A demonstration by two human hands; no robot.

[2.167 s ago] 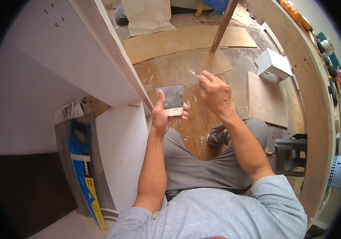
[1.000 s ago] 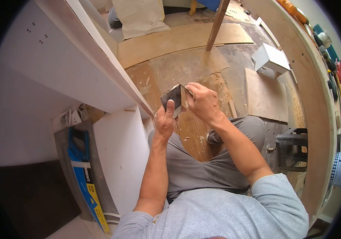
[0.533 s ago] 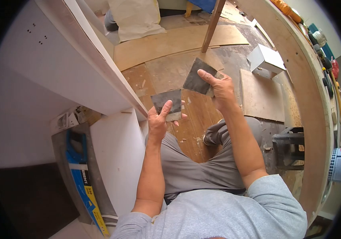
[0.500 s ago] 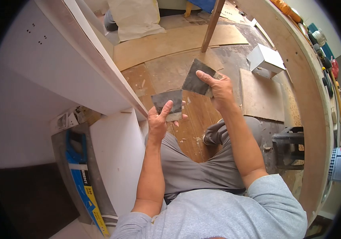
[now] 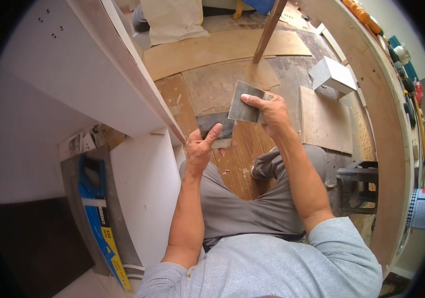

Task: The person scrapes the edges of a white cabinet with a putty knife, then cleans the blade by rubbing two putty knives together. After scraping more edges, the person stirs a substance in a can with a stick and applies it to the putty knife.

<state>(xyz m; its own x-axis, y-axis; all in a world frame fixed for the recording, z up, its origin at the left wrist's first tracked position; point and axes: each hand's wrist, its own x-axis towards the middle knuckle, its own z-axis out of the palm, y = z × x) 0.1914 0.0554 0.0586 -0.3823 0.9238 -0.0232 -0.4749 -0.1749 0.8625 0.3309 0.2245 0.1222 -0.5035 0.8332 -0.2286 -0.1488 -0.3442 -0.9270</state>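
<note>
My left hand (image 5: 200, 151) grips a flat, square putty scraper (image 5: 226, 127) with a dark grey metal blade and a pale strip along its back edge. The thumb lies over the face and the fingers are behind it. A second putty scraper (image 5: 244, 111), similar in shape and streaked grey, is pinched in my right hand (image 5: 275, 113), its thumb pressed on the blade. In front of my lap, the right scraper's lower left corner comes right up to the left one's upper right edge.
A white panelled cabinet (image 5: 88, 89) stands at left, with a blue and yellow handsaw (image 5: 100, 223) in it. A wooden beam (image 5: 386, 124) carries tools at right. Nearby are a black stool (image 5: 355, 186), a white box (image 5: 335, 77) and a plywood sheet (image 5: 324, 119).
The right scraper has turned more upright and dropped slightly toward the left one. My left hand has moved a little right, bringing the two scrapers closer together.
</note>
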